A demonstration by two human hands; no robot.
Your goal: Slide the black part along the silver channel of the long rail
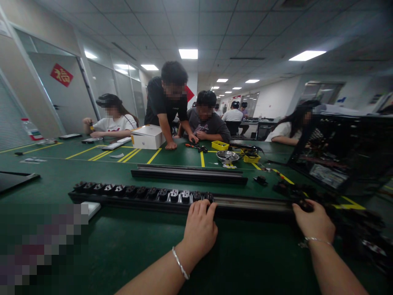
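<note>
A long black channel rail lies across the table before me. Its left part holds a row of black socket modules, some showing silvery metal contacts; the right part is a bare groove. My left hand grips the rail near the right end of the row, fingers bent over its front edge by the last modules. At the rail's right end, my right hand is closed around a dark socket module, partly hidden by the fingers. Beside that hand lies a pile of loose black modules.
A second black rail lies behind the first. Farther back are a steel bowl, a yellow bin and a white box. A black open-fronted case stands at right. Several people are around the table.
</note>
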